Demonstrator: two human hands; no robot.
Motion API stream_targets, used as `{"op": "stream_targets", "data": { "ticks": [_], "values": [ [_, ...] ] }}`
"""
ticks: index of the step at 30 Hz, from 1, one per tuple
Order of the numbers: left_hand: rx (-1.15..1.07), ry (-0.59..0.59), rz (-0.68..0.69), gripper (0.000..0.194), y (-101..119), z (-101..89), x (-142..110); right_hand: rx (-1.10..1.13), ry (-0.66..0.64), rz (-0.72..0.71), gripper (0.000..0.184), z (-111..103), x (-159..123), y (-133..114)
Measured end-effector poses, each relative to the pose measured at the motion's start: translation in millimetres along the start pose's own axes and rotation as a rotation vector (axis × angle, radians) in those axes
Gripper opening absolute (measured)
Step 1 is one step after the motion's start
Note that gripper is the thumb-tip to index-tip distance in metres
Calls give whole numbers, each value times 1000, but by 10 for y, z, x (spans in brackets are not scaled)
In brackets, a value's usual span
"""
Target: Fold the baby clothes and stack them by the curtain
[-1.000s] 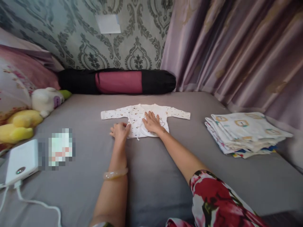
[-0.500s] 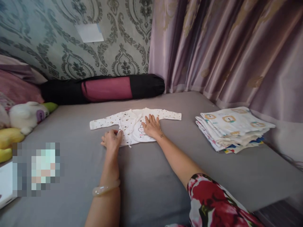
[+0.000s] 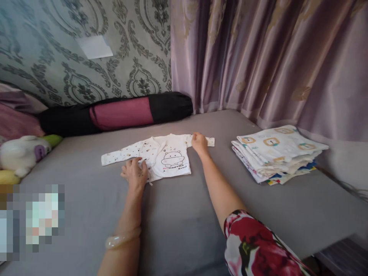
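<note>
A white baby shirt lies spread on the grey bed sheet, its sleeves stretched out sideways. It has a small scattered print on the left part and sleeves, and a cartoon animal with lettering on the front. My right hand is closed on the sleeve at the right, between shoulder and cuff. At the shirt's left side edge rests my left hand, fingers loosely bent and apart, the thumb side touching the fabric. A pale bangle circles my left forearm.
A stack of folded printed cloths lies to the right. Along the wall is a long black and maroon bag. Plush toys sit at the left, near a blurred-out patch. Purple curtains hang behind the bed.
My right hand has moved from flat on the shirt's front to the right sleeve and closed on it, uncovering the cartoon print. My left hand stays at the left side edge. The view has shifted slightly.
</note>
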State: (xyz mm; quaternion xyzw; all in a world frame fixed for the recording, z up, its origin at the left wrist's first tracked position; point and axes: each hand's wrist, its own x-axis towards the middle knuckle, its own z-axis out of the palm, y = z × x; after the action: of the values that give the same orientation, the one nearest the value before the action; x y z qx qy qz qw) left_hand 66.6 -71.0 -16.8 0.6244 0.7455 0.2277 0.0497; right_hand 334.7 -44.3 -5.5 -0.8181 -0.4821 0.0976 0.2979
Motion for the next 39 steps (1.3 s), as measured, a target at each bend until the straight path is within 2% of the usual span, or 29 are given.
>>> {"op": "stream_targets", "data": {
  "ticks": [3,5,8,10,14,17,21,24,26,32,36,39],
  "values": [
    [13,20,63,32,39,0,27,-78,211,156,36,-82,39,252],
    [30,30,119,32,113,-16,60,-116,266,252,34,-100,45,370],
    [32,-2,256,29,308,-8,134,-148,274,353,36,-98,62,451],
    [8,-89,398,28,477,57,197,-150,261,385,38,-96,82,460],
    [-79,-298,725,29,824,340,350,-119,188,437,38,-122,127,460],
    [-142,-365,867,32,1042,576,482,-89,135,447,32,-162,171,485],
    [-148,-386,894,36,1226,782,623,54,125,386,25,-210,272,544],
    [-96,-426,888,39,1272,874,665,342,174,300,19,-231,356,568],
    [-39,-457,858,43,1277,913,669,558,200,298,15,-249,389,554],
    [92,-560,794,61,1323,902,703,1039,97,458,12,-368,362,381],
    [178,-617,749,80,1395,865,779,1162,36,434,16,-414,332,225],
    [202,-646,760,86,1446,816,828,1209,-13,407,15,-372,308,81]
  ]
}}
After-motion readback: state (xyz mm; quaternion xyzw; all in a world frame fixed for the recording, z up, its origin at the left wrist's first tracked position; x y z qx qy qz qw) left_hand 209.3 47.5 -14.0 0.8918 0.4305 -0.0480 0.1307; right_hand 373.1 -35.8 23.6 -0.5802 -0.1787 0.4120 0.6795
